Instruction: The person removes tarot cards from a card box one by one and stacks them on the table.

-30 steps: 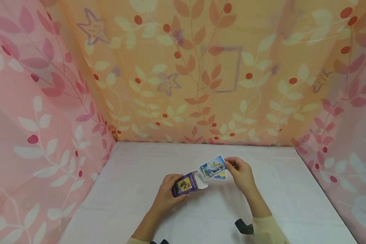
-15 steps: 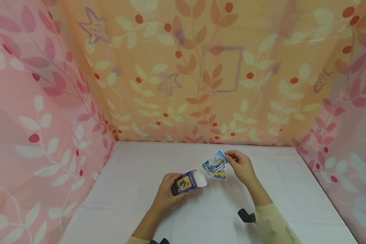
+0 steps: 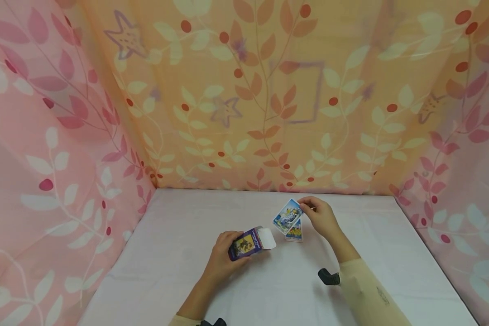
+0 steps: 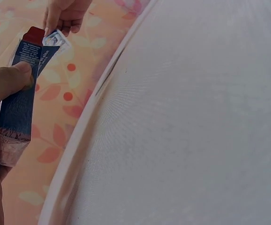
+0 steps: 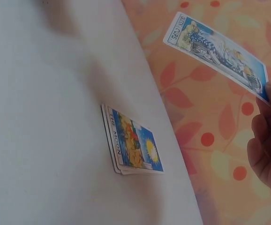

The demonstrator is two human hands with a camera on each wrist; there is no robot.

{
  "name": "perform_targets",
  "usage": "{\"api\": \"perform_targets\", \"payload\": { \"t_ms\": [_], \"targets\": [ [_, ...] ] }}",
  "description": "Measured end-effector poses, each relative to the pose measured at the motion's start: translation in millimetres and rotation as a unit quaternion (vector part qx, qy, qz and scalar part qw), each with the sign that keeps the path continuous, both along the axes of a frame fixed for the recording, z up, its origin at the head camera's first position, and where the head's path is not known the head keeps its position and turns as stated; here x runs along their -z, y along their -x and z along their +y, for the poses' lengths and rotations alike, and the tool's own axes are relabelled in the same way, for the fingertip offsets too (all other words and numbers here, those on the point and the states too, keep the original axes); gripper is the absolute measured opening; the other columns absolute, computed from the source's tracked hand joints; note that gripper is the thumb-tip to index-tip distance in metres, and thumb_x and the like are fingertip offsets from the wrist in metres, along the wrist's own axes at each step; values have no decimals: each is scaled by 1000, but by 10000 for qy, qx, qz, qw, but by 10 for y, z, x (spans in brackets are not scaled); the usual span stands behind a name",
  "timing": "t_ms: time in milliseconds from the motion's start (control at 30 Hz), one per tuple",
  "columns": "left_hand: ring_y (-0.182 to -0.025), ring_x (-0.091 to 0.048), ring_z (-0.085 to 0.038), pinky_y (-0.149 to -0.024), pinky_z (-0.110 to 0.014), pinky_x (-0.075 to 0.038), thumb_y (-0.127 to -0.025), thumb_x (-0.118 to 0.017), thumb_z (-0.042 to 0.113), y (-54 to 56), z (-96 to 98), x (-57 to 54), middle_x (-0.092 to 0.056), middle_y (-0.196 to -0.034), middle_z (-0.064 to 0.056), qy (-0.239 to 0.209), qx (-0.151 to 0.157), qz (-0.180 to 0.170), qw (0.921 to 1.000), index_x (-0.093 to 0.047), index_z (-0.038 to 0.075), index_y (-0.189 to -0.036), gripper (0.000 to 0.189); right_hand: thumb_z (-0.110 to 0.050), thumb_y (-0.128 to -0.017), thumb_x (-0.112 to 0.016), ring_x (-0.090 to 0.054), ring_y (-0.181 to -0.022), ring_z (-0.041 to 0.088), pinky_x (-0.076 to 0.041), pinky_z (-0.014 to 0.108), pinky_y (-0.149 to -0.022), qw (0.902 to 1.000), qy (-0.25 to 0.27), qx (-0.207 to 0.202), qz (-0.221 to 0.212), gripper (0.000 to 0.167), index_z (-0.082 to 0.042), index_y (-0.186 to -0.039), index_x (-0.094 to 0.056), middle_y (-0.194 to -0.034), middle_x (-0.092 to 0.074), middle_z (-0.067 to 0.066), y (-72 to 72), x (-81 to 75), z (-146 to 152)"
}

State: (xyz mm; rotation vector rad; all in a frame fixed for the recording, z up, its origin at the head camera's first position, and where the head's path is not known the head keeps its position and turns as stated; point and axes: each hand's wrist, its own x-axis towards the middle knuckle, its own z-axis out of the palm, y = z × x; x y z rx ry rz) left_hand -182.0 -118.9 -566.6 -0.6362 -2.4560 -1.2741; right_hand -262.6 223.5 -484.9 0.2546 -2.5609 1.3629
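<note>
My left hand point(image 3: 221, 260) grips a dark purple-blue tarot card box point(image 3: 243, 245) above the table, its open end and white flap pointing right. In the left wrist view, the thumb presses the side of the box point(image 4: 16, 110). Between the thumb and fingers of my right hand point(image 3: 323, 218) is a tarot card point(image 3: 286, 217), pinched by one corner. In the right wrist view this card point(image 5: 220, 54) reads "Queen of Cups", picture side showing. Below it, a small stack of tarot cards point(image 5: 133, 143) lies face up on the table with "The Moon" on top.
A white cloth covers the table point(image 3: 179, 226). Behind it hangs an orange leaf-patterned curtain point(image 3: 212, 136), with pink patterned cloth point(image 3: 65, 158) at the sides. A black wrist mount point(image 3: 329, 276) sits by the right sleeve.
My right hand has moved the card up and slightly right, away from the box's open end, uncovering more of the stack. The left hand and box have barely moved.
</note>
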Motion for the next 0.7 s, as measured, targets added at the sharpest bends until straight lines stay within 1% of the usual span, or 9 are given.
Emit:
{"api": "perform_targets", "payload": {
  "t_ms": [133,367,567,700],
  "targets": [
    [-126,-50,-10,-104,-41,-50,-75,-94,31,7,-2,-1,-55,-136,12,7,-28,-43,10000,-58,19,-141,76,-20,-102,-64,-62,-93,21,-50,34,-82,9998,-159,-96,-9,17,-10,-113,-72,-99,-71,6,89,30,17],
    [-125,-51,-12,-103,-41,-50,-75,-94,29,-4,-3,-18,-55,-136,10,-36,-11,5,10000,-58,16,-141,77,-18,-104,-61,-61,-97,23,-49,42,-90,9991,-321,-247,-154,17,-9,-114,-71,-105,-72,7,234,114,56],
    [-125,-51,-12,-103,-40,-50,-75,-93,31,-18,-6,-15,-56,-136,9,27,-36,54,10000,-56,25,-142,77,-19,-106,-57,-61,-101,27,-48,48,-95,9982,-321,-334,-385,20,-7,-115,-70,-106,-72,9,316,187,87],
    [-125,-52,-13,-103,-41,-50,-75,-93,31,-16,-9,-21,-56,-136,8,-7,-13,35,10000,-57,20,-142,76,-19,-106,-57,-62,-103,29,-50,49,-95,9976,-308,-303,-540,20,-6,-114,-70,-107,-72,10,351,232,112]
  ]
}}
